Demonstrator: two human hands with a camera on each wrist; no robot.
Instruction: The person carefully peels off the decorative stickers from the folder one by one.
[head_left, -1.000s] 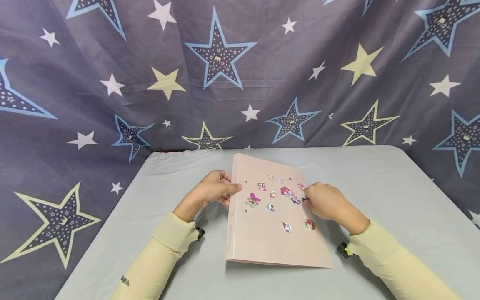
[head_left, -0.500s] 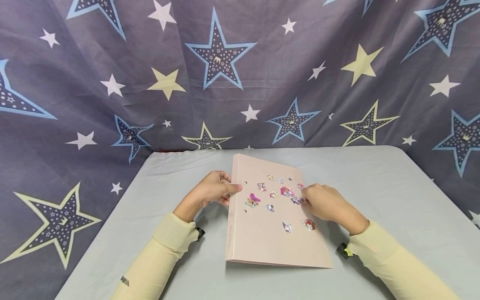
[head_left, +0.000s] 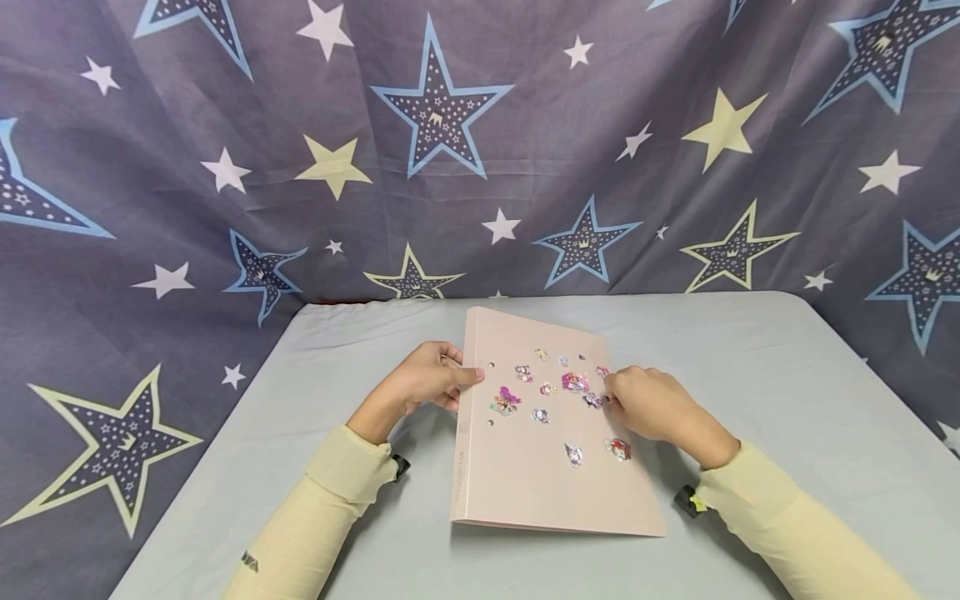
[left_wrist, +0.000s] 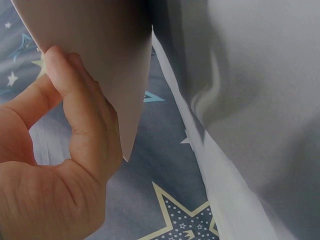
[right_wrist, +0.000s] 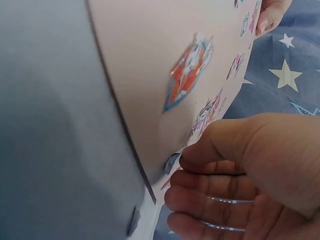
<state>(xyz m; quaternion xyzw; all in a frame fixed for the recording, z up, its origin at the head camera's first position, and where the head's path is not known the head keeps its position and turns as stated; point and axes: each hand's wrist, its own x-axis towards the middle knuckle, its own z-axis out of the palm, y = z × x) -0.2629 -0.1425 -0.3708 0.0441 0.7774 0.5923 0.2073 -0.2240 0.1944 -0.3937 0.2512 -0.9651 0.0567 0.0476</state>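
A pale pink folder (head_left: 555, 492) stands tilted over the table, its spine to the left and its front cover dotted with several shiny cartoon stickers. My left hand (head_left: 429, 379) grips it at the spine, thumb on the cover and fingers behind, as the left wrist view shows from the back of the folder (left_wrist: 125, 60). At the cover's right edge, my right hand (head_left: 651, 404) has its fingers curled. In the right wrist view its thumb and index fingertip pinch a small grey-blue sticker (right_wrist: 172, 163). A red sticker (right_wrist: 189, 72) lies flat on the cover nearby.
The table (head_left: 757, 375) has a light grey cloth over it. Behind and at both sides hangs a dark curtain (head_left: 525, 167) with star prints. Black wrist straps (head_left: 686, 500) sit under the yellow sleeves (head_left: 795, 525).
The right hand has shifted very slightly at the folder's right edge, its fingertips staying at the same spot. The left hand and the folder have stayed in place.
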